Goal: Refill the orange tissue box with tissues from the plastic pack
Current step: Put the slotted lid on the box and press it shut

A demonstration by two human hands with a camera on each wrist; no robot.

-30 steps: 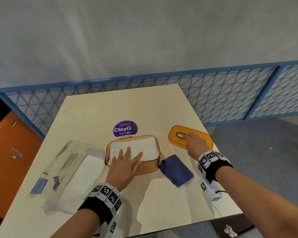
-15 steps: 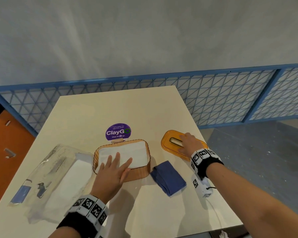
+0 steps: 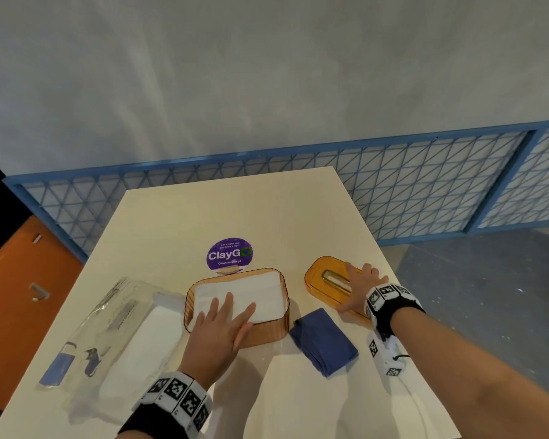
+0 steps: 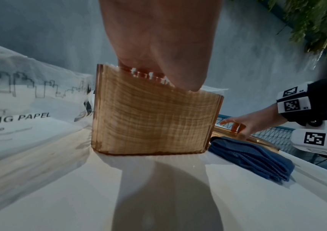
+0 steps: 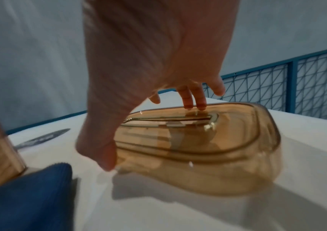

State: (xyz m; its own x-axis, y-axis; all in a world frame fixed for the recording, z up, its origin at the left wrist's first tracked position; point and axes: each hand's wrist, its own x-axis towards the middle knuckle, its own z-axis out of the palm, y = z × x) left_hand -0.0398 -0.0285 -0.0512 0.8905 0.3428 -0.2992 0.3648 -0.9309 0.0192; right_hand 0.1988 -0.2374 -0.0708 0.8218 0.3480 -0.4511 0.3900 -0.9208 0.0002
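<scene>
Lid under my right hand, tissues pinned under my left

My left hand (image 3: 217, 331) lies flat, fingers straight, on the tissues (image 3: 254, 293) filling the orange tissue box (image 3: 267, 332); my right hand (image 3: 360, 289) spreads over the lid (image 3: 322, 275), thumb at its near edge, fingertips (image 5: 188, 100) on top, lying right of the box. If I lift carelessly, the smooth lid may slip; sheets standing proud could catch under its rim. The plastic pack (image 3: 108, 337) lies left, the blue cloth (image 3: 324, 340) between box and lid
</scene>
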